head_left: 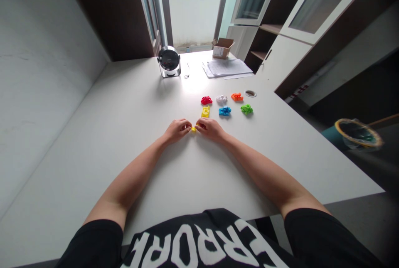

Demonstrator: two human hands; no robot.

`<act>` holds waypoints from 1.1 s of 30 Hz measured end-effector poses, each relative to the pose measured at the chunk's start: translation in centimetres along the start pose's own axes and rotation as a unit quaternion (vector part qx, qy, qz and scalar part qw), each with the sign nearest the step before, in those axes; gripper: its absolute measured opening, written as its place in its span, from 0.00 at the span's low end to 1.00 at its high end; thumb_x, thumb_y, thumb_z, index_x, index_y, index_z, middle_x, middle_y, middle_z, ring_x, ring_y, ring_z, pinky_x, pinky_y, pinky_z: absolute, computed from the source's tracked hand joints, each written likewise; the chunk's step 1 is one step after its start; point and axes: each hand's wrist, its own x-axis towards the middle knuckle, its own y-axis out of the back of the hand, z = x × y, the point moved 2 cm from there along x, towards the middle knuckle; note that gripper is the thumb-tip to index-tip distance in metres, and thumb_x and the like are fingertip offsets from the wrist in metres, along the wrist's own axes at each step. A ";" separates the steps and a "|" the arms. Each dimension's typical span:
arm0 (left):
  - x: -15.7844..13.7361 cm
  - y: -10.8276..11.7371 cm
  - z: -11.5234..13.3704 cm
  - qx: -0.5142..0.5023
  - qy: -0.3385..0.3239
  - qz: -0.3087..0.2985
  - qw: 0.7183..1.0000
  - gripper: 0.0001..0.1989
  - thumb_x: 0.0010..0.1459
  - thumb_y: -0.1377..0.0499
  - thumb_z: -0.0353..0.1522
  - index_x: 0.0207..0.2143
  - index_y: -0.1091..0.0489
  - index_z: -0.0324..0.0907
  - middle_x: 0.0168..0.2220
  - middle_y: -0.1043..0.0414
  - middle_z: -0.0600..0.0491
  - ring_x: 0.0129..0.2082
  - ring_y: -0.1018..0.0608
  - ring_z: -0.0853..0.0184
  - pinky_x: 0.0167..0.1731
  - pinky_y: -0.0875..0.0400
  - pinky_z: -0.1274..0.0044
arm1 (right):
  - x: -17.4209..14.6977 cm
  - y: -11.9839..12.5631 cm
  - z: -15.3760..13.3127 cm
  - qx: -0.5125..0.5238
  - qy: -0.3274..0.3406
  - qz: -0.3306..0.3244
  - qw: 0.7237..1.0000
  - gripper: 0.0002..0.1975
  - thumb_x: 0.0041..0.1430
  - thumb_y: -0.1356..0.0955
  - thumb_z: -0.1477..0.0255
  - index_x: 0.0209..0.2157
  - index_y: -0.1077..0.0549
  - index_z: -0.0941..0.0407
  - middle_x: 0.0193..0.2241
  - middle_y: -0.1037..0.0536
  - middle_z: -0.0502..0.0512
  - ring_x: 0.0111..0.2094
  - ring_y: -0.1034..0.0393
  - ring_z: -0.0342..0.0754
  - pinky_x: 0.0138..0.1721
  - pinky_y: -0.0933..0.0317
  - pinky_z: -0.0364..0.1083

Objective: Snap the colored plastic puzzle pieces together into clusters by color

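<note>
Between my fingertips, low over the white table, is a small yellow plastic piece. My left hand pinches it from the left, and my right hand has its fingers closed at its right side. Just beyond my right hand lies a larger yellow plastic piece. Behind and to the right are small piles of coloured plastic pieces: red, white, orange, blue and green. Their exact shapes are too small to make out.
A small round black fan stands at the back of the table. Papers and an open cardboard box lie at the back right. A round cable hole is near the right edge; a bin stands beyond it.
</note>
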 end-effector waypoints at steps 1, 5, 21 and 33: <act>0.0 0.0 0.0 0.001 0.001 0.000 1.000 0.09 0.61 0.44 0.33 0.39 0.24 0.43 0.35 0.26 0.53 0.28 0.29 0.71 0.32 0.33 0.78 | 0.0 0.0 0.0 0.000 0.000 0.000 1.000 0.08 0.63 0.33 0.66 0.33 0.27 0.56 0.27 0.28 0.50 0.27 0.39 0.43 0.30 0.49 0.42; 0.0 0.0 0.0 0.003 0.005 -0.001 1.000 0.09 0.61 0.44 0.33 0.39 0.24 0.44 0.35 0.26 0.53 0.28 0.29 0.71 0.33 0.33 0.78 | 0.0 0.1 0.0 0.001 -0.003 -0.002 1.000 0.08 0.63 0.33 0.66 0.34 0.26 0.56 0.28 0.28 0.51 0.27 0.39 0.43 0.30 0.49 0.42; 0.0 -0.1 -0.1 0.003 0.004 0.001 1.000 0.09 0.60 0.44 0.33 0.38 0.24 0.44 0.35 0.26 0.53 0.28 0.29 0.71 0.32 0.33 0.78 | 0.0 0.1 -0.1 -0.004 -0.001 -0.001 1.000 0.08 0.63 0.33 0.66 0.34 0.27 0.56 0.28 0.28 0.51 0.28 0.39 0.43 0.30 0.49 0.42; 0.0 0.0 0.0 0.004 0.002 0.001 1.000 0.09 0.60 0.44 0.32 0.39 0.24 0.44 0.36 0.26 0.53 0.28 0.29 0.71 0.32 0.33 0.78 | -0.1 0.2 -0.2 -0.002 -0.003 -0.003 1.000 0.09 0.64 0.33 0.66 0.33 0.27 0.56 0.28 0.28 0.50 0.28 0.38 0.43 0.30 0.49 0.42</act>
